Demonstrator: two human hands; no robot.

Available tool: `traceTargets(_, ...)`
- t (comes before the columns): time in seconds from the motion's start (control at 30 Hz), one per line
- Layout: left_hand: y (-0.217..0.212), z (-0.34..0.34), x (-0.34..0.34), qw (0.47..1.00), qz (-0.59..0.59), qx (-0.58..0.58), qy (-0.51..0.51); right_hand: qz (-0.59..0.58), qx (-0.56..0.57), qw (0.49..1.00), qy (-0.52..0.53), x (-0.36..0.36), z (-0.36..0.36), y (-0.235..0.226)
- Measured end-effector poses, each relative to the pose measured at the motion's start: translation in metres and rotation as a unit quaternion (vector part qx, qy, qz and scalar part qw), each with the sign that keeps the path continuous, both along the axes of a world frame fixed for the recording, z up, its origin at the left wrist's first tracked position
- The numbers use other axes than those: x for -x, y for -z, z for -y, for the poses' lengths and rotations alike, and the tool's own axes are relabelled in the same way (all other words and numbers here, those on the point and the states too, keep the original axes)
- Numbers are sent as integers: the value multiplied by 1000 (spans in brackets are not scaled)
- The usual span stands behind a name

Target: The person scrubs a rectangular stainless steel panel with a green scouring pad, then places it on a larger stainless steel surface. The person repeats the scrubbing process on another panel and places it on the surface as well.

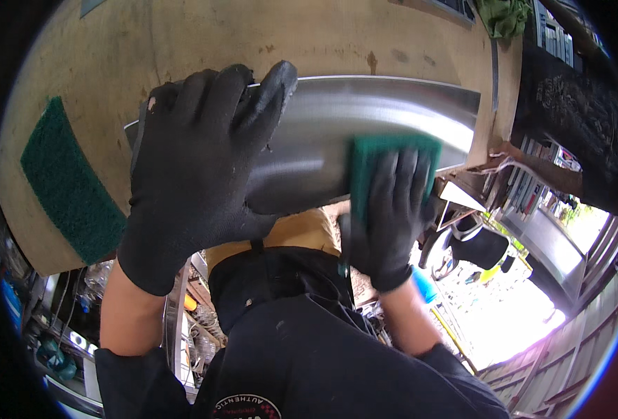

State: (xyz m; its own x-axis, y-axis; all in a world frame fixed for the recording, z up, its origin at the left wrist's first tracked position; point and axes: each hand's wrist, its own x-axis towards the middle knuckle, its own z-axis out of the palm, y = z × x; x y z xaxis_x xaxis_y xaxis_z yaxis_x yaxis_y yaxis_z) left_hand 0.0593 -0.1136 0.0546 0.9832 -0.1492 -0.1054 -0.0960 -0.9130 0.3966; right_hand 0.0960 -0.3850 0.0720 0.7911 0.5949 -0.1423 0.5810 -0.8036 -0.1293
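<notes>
A shiny brushed metal sheet (316, 143) lies across the near part of a wooden board. My left hand (190, 167), in a black glove, spans its left end, fingers reaching to the far edge and thumb at the near edge, holding it. Under my right hand (393, 216), also gloved in black, a green scouring pad (361, 164) is pressed on the sheet's right part. That hand is slightly blurred, its fingers laid over the pad and closed on it. Farther left, a second green scouring pad (71, 185) rests flat on the board.
The wooden board (337, 38) has dark stains and a curved left edge. A green cloth (502, 17) hangs at the far right corner, beside dark material (578, 119). Below the board on the right are cluttered metal pieces and a bright opening. Clear bottles or bags sit low at left.
</notes>
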Motion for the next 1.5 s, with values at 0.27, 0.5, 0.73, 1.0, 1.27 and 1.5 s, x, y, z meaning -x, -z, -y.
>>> traceTargets(0.27,0,-1,-3,1000,13,-13,-20,46,-8,999,-3,1,0,12)
traceTargets(0.5,-2,0,-4,999,25,-21,5,95,-60,990,-87,-93,-48,19)
traceTargets(0.73,0,2,-3,999,15,-36,-7,19,-4,1000,3,6,-3,6)
traceTargets(1.0,4,-2,-3,997,79,-17,5,51,-43,997,-32,-7,-4,13)
traceTargets(1.27,4,0,-6,994,100,-15,28,143,-71,983,-92,-101,-40,35)
traceTargets(1.5,5,-1,1,993,110,-26,28,-41,15,997,62,82,50,37)
